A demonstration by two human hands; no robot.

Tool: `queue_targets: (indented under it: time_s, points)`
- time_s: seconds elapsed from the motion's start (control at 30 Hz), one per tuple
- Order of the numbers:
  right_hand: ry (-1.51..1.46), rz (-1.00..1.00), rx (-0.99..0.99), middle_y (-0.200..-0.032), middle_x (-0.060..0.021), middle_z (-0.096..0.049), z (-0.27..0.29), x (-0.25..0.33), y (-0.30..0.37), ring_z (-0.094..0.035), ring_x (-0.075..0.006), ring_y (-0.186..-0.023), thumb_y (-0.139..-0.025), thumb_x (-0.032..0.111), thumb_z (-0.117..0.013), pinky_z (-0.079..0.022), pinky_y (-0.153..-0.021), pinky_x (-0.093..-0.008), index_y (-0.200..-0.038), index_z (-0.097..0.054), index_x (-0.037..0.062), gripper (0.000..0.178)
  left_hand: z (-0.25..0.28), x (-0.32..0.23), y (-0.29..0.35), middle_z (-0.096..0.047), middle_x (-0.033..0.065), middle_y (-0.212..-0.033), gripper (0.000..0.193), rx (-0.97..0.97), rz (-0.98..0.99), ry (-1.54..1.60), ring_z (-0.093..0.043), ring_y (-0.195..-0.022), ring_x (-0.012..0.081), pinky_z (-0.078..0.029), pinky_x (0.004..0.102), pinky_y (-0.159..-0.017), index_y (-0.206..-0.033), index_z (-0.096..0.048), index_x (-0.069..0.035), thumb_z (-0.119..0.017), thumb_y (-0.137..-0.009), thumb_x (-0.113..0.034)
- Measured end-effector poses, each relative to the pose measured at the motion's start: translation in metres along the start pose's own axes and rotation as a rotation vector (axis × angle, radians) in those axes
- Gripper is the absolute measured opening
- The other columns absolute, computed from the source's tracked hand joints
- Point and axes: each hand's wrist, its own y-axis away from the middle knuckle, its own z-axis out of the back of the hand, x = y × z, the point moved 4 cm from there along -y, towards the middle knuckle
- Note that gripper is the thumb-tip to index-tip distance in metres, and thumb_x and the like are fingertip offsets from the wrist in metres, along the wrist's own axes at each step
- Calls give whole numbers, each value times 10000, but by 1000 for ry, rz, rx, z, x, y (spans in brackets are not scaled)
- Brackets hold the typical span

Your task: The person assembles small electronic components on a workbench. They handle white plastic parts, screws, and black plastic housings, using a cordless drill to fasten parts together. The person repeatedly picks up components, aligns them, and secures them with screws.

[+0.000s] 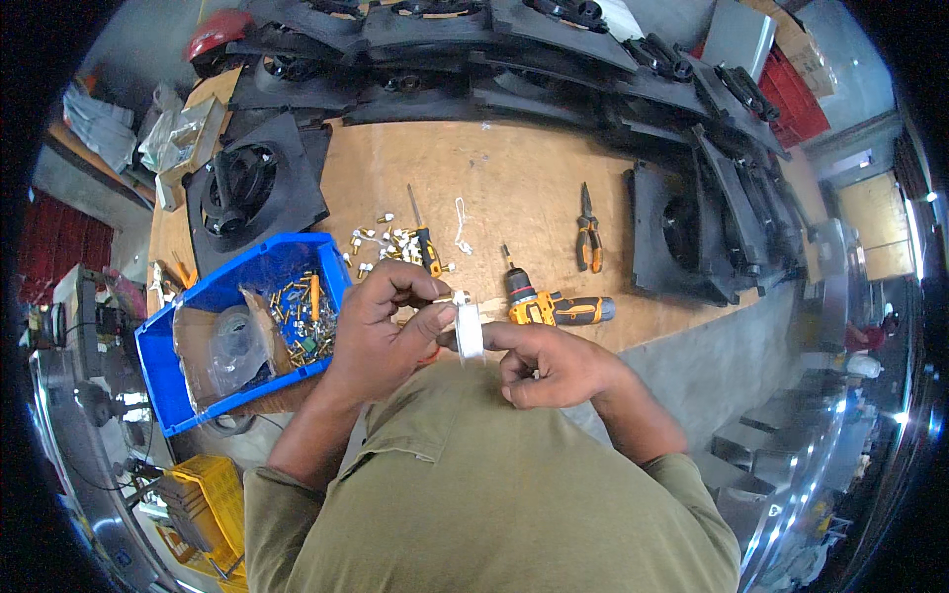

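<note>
Pinched between thumb and forefinger of my left hand (384, 324) is a small brass fitting (455, 297) with a white end. Right beside it is a roll of white thread seal tape (470, 334), close against the fitting. The outstretched index finger of my right hand (556, 364) carries the roll at its hub, with the other fingers curled in. Beyond my left hand, several brass fittings with white ends (398, 241) are scattered on the wooden table (524, 188). Among them is a screwdriver (428, 249) with a yellow and black handle.
A yellow and black cordless drill (535, 304) and pliers (589, 237) lie to the right. At left stands a blue bin (163, 385) with loose brass parts and a plastic bag. Black fan shrouds (413, 96) line the far side, with another (682, 227) at right.
</note>
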Motion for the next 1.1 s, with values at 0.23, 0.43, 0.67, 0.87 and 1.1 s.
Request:
queue_targets:
  time_s: [0.23,0.43,0.67,0.87,1.1]
  points:
    - [-107,11,81,-1136,-109,-628,3,25,16,-553,-85,-668,-773,64,-609,-467,-606,-261,-1424,-408,48,682,-8,0,-4,-670,141,-861,261,114,-57,-444,-698,-777,249,-542,344,-680,-1013,-576,-23,-742,-834,-117]
    - [-435,133,16,-1436,-259,-442,19,36,12,-609,-98,-653,-726,24,-647,-486,-598,-220,-1465,-268,-66,835,-14,-11,2,-674,146,-872,297,237,-156,-534,-702,-779,292,-538,360,-663,-953,-530,-45,-770,-815,-150]
    - [-530,177,-60,-1480,-226,-395,35,23,-7,-599,-111,-653,-685,-4,-585,-495,-599,-238,-1507,-194,-29,910,-18,-6,10,-695,115,-892,320,241,-54,-238,-706,-809,227,-540,335,-690,-906,-490,-59,-779,-823,-167]
    - [-135,-27,34,-1395,-149,-525,15,-7,-15,-565,-71,-694,-722,8,-549,-477,-615,-245,-1496,-258,5,827,-12,0,10,-689,122,-876,300,97,-124,-46,-683,-804,182,-533,314,-696,-891,-501,-57,-776,-832,-163]
    - [-261,100,185,-1368,-105,-557,-2,16,5,-463,-42,-635,-711,28,-542,-415,-597,-206,-1492,-281,9,824,6,-1,-3,-675,106,-848,278,-30,-68,-358,-669,-731,197,-530,310,-677,-932,-545,-32,-775,-811,-131]
